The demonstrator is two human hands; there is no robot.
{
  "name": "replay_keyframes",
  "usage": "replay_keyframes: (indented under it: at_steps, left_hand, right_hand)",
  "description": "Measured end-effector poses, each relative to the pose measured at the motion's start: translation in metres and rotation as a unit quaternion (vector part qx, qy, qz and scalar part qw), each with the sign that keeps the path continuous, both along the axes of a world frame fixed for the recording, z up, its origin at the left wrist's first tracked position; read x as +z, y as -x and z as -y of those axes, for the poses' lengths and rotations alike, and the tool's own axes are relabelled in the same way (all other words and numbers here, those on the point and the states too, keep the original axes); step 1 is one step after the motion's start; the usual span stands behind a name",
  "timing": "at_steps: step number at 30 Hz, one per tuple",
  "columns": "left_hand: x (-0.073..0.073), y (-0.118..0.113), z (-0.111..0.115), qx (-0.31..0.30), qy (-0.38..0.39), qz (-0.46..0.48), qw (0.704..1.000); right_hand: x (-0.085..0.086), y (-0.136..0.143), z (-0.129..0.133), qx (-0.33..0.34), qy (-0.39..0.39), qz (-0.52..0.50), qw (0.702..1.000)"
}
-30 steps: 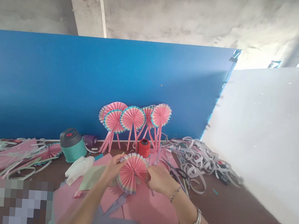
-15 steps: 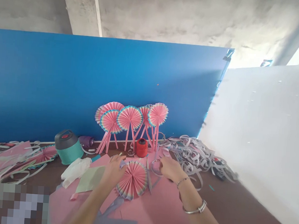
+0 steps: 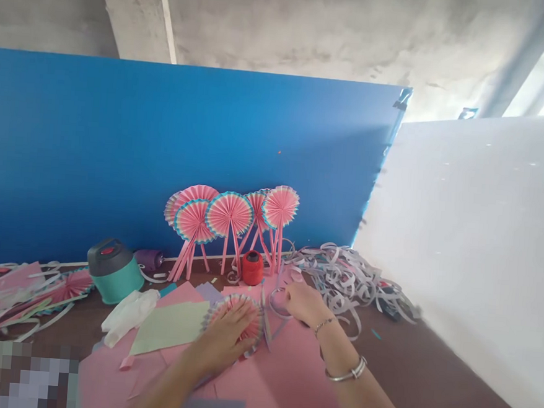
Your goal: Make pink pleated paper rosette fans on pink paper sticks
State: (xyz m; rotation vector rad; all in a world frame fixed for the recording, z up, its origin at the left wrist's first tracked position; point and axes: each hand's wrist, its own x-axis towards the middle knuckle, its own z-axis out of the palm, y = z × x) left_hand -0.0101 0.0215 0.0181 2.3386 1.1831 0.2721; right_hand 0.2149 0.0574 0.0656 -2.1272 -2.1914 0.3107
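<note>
A round pleated paper fan (image 3: 254, 319), pink with a pale and bluish rim, lies on pink sheets in front of me. My left hand (image 3: 230, 325) rests on it, palm down with fingers stretched out, covering much of its middle. My right hand (image 3: 306, 304) is closed, just right of the fan. Its fingertips are beside a pale looped strip (image 3: 273, 306); whatever is in the fingers is hidden. A narrow strip (image 3: 265, 321) stands along the fan's right edge. Pink paper sheets (image 3: 288, 373) and a pale green sheet (image 3: 170, 328) lie beneath and left.
Several pink fans on sticks (image 3: 229, 216) lean against the blue panel (image 3: 118, 143). A red container (image 3: 252, 268) stands before them. A teal pot with a dark lid (image 3: 113, 274) and crumpled white plastic (image 3: 129, 315) are left. Curled strips (image 3: 341, 277) pile up at right.
My left hand has moved right and down from the fan's left edge onto the fan and flattened there. My right hand stays closed by the loop. The view has shifted slightly.
</note>
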Motion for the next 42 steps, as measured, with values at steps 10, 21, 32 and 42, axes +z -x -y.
replay_keyframes:
  at_steps: [10, 21, 32, 42]
  left_hand:
    - [0.003, 0.0, -0.004, 0.052, -0.031, 0.007, 0.998]
    - [0.003, 0.003, -0.005, 0.046, -0.085, 0.008, 0.995]
    - [0.006, 0.003, -0.005, 0.069, -0.065, 0.012, 0.995]
    - [0.0, 0.016, -0.013, 0.044, -0.079, 0.03, 0.995]
  right_hand:
    - [0.001, 0.002, 0.0, 0.006, -0.004, 0.009, 1.0]
    - [0.005, 0.004, 0.002, 0.032, 0.012, 0.02, 0.999]
    - [0.01, 0.007, 0.004, 0.047, -0.002, 0.019, 0.999]
    - [0.005, 0.03, 0.017, 0.165, -0.003, -0.017, 0.986]
